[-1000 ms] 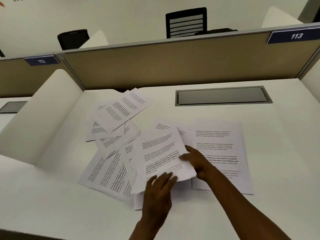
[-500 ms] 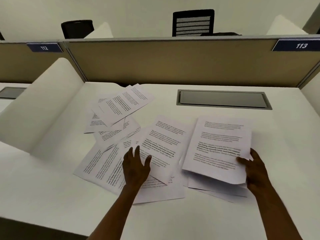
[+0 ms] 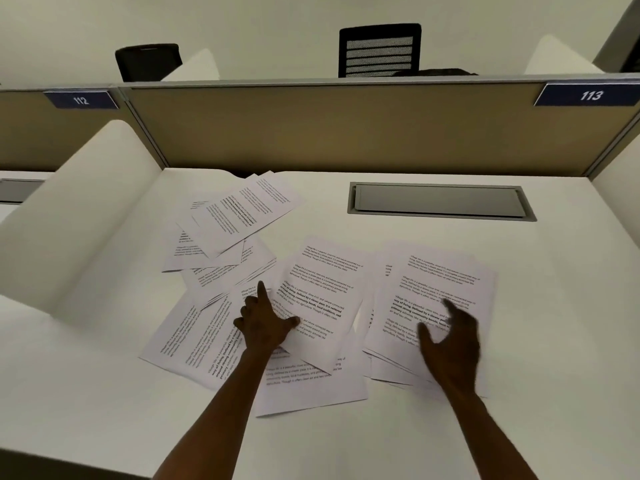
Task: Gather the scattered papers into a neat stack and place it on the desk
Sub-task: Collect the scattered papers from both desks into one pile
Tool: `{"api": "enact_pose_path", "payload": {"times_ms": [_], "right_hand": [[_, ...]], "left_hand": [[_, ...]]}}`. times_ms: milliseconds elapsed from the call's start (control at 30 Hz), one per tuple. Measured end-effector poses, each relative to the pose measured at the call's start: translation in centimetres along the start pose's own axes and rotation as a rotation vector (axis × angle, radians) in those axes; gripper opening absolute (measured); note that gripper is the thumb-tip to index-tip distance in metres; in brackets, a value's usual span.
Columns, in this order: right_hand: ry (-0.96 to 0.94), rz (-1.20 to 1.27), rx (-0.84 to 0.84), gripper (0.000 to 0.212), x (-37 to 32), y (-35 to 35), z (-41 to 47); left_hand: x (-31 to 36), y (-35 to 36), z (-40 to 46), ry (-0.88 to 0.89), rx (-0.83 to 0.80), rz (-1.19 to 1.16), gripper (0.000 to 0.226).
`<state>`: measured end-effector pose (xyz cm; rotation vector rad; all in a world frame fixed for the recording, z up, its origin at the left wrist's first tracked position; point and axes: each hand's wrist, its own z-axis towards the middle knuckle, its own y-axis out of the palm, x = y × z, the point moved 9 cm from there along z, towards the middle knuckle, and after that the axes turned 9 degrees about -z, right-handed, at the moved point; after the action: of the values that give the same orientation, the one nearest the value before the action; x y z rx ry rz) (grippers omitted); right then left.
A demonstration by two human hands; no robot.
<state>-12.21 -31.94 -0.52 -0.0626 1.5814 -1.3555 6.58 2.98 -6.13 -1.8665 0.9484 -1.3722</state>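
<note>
Printed papers lie spread over the white desk in three loose groups. The far-left group is a fan of overlapping sheets near the rounded white side divider, its top sheet angled toward the far right. A second group sits in the near middle, with one tilted sheet lying on top of several others, and a large sheet sticking out at the near left. On the right, a rough pile of sheets lies with its edges staggered, not yet squared.

The left hand rests on the middle group; its index finger points away toward the far side, the thumb is spread out to the right across the tilted sheet, and the other fingers are curled. It presses on the paper rather than gripping it, as far as the view shows.

The right hand is above the near part of the right pile, blurred, with fingers spread wide and holding nothing; whether it touches the top sheet cannot be told.

Farther back, a grey cable hatch is set flush in the desk, well apart from the papers. A tan partition runs behind, bearing blue number plates 112 and 113. Two black chair backs show beyond it.
</note>
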Motion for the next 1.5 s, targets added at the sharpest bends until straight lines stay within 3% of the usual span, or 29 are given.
{"api": "enact_pose_path", "payload": {"times_ms": [100,233,433,667,833,933,1000,1033,1133,1267,1367,1500], "right_hand": [[-0.082,0.17,-0.265,0.063,-4.1,4.4,-2.6],[-0.209,0.125,-0.508,0.069,-7.0,9.8,-5.6],[-0.573,-0.3,-0.54,0.08,-9.2,14.3,-8.2],[-0.61,-0.359,-0.52,0.082,-8.5,15.2,-9.2],[-0.597,-0.382,-0.546,0.083,-8.2,15.5,-9.4],[-0.603,-0.392,-0.595,0.083,-7.9,15.7,-9.5],[-0.638,-0.395,-0.616,0.083,-8.2,15.7,-9.8],[-0.661,-0.388,-0.617,0.082,-8.4,15.6,-10.1],[-0.714,-0.374,-0.628,0.082,-8.7,15.7,-11.0],[-0.677,-0.265,-0.657,0.08,-9.0,15.3,-10.8],[-0.506,-0.045,-0.587,0.079,-9.6,13.5,-9.0],[-0.057,0.289,-0.542,0.093,-8.1,11.5,-5.3]], "left_hand": [[-0.1,-0.1,-0.5,-0.026,-0.01,-0.071,0.116],[-0.2,0.0,-3.4,-0.014,0.0,-0.223,0.08],[-2.5,0.7,-8.8,-0.037,0.047,-0.09,0.076],[-3.0,-0.8,-9.2,-0.179,0.051,-0.313,0.08],[-2.2,-2.6,-8.4,-0.196,0.117,-0.688,0.082],[-2.8,-3.2,-8.3,-0.294,0.154,-1.003,0.097],[-3.3,-2.3,-8.1,-0.436,0.09,-1.244,0.101],[-3.1,-1.7,-7.9,-0.472,0.018,-1.33,0.093],[-1.8,-1.2,-7.7,-0.356,-0.151,-1.216,0.063],[-0.7,-2.9,-8.1,-0.134,-0.031,-0.78,0.066],[0.6,-4.1,-8.9,0.003,0.003,-0.727,0.068],[1.4,-6.2,-10.1,0.108,-0.019,-0.794,0.062]]}}
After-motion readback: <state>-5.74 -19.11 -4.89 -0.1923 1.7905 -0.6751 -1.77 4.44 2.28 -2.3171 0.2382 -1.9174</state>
